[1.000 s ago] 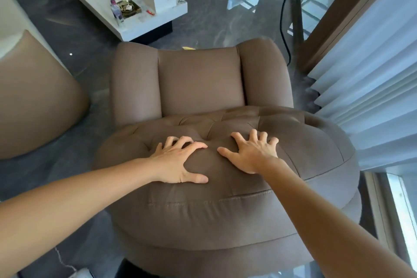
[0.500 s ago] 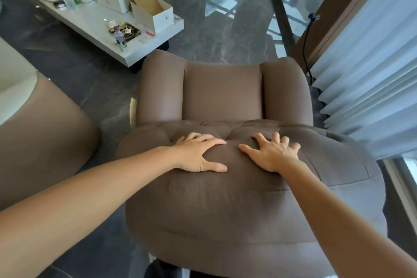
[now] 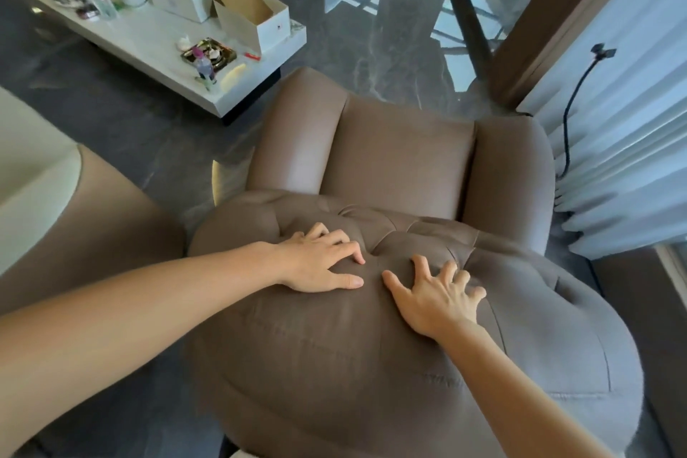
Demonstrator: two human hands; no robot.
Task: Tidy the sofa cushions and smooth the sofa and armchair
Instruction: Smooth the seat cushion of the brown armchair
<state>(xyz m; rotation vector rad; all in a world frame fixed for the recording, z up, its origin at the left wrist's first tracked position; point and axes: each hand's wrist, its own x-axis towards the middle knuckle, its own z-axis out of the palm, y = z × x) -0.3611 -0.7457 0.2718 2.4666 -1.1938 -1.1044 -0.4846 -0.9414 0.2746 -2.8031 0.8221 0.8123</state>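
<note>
A brown armchair [image 3: 401,160] fills the middle of the head view, seen from above its tufted top cushion [image 3: 539,309]. My left hand [image 3: 319,260] lies flat on the cushion near its centre, fingers spread and pointing right. My right hand [image 3: 438,297] rests flat just to its right, fingers splayed toward the chair's far side. Both palms press on the fabric and hold nothing. The end of a tan sofa [image 3: 74,219] with a cream seat shows at the left edge.
A low white table [image 3: 148,45] at upper left carries boxes, bottles, a tray and a potted plant. White curtains [image 3: 632,123] hang at right, with a black cable [image 3: 568,115] in front. Dark glossy marble floor [image 3: 371,33] surrounds the chair.
The view has swung, so the armchair now sits lower and to the right, with more of the table showing. Both hands stay flat on the cushion, the right one now nearer to me than the left.
</note>
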